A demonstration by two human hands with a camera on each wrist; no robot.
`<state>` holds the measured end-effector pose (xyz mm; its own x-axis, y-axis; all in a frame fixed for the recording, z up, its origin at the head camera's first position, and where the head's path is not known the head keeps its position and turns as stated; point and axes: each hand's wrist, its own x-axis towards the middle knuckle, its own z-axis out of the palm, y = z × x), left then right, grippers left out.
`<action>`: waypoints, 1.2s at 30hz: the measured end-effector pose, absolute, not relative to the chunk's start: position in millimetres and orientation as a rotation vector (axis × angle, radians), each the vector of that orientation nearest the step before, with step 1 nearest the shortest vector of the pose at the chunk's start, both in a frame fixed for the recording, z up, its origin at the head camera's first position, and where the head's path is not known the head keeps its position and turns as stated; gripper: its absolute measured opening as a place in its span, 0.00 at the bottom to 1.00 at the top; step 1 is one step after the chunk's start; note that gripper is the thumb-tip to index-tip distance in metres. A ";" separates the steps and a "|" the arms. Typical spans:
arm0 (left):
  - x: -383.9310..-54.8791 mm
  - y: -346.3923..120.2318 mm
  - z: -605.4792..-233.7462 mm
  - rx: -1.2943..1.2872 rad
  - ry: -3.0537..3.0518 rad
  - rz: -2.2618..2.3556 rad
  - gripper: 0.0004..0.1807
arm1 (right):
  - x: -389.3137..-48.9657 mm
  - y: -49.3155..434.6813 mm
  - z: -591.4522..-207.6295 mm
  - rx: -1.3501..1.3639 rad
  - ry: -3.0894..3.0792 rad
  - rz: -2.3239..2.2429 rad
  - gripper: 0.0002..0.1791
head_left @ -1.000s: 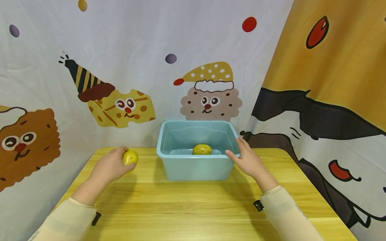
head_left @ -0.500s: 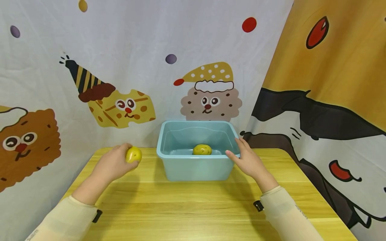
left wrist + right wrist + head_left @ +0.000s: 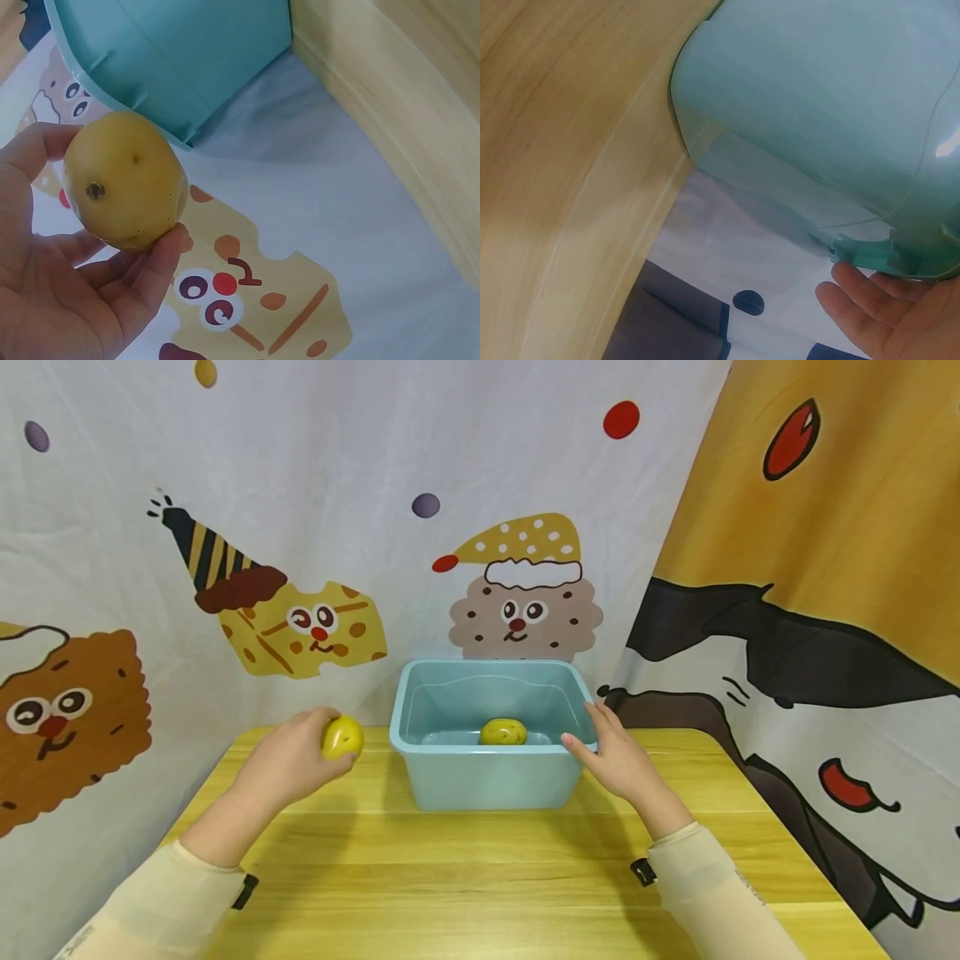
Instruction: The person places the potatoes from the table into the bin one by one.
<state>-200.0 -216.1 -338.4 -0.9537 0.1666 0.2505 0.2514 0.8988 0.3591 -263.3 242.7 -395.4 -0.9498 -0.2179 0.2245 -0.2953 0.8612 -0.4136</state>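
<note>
My left hand (image 3: pixel 292 760) holds a yellow potato (image 3: pixel 342 738) above the left part of the table, left of a light blue plastic bin (image 3: pixel 487 783). Thumb and fingers curl around the potato (image 3: pixel 127 180) in the left wrist view, where dark spots mark its skin. Another potato (image 3: pixel 503 732) lies on the floor of the bin. At the bin's front right corner, my right hand (image 3: pixel 621 758) holds the rim, with the thumb over the front edge. Its fingers (image 3: pixel 862 300) show at the rim's outer side in the right wrist view.
The bin stands near the back of a wooden table (image 3: pixel 450 877). Close behind the table hangs a white cloth (image 3: pixel 315 468) printed with cartoon figures. A yellow and black printed cloth (image 3: pixel 840 552) rises on the right.
My left hand has moved slightly right, toward the bin, with the potato in its grip. The right hand, the bin and the potato inside it have stayed in place.
</note>
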 end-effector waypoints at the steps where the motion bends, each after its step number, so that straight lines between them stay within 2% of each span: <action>1: -200.1 -215.5 -337.8 -0.321 -2.850 -0.577 0.30 | -263.4 242.7 -395.4 0.398 -2.865 0.676 0.50; 11: -201.2 -209.6 -331.0 -0.352 -2.852 -0.574 0.30 | -263.3 242.9 -395.0 0.395 -2.870 0.672 0.50; 22: -208.5 -203.0 -318.7 -0.432 -2.892 -0.577 0.35 | -263.4 242.3 -394.8 0.392 -2.868 0.676 0.51; 36: -213.9 -195.6 -304.6 -0.525 -2.898 -0.533 0.32 | -262.8 241.8 -394.5 0.400 -2.862 0.677 0.50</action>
<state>-213.9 -195.6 -304.6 -0.9279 0.3113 0.2054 0.3640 0.8757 0.3173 -262.8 241.8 -394.5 -0.9490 -0.2185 0.2273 -0.2971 0.8608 -0.4132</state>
